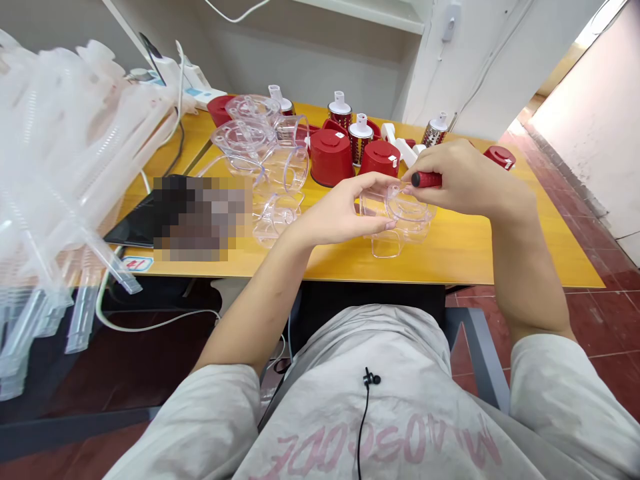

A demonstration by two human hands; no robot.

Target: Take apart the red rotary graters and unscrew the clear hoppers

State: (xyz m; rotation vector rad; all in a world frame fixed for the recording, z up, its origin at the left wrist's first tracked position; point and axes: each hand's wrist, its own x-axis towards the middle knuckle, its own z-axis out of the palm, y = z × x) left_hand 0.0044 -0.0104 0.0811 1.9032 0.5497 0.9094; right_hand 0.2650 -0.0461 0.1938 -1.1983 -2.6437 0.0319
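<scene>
**Two-handed hold, slip risk**

Your left hand (340,210) cups the clear housing (403,223) in its curled fingers; your right hand (465,180) pinches the red handle (426,179) just beside them. Slick plastic could slip, dropping the housing onto the table (500,260).

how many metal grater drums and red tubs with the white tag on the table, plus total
metal grater drums with white caps: 4
red tubs with a white tag: 2
total: 6
</scene>
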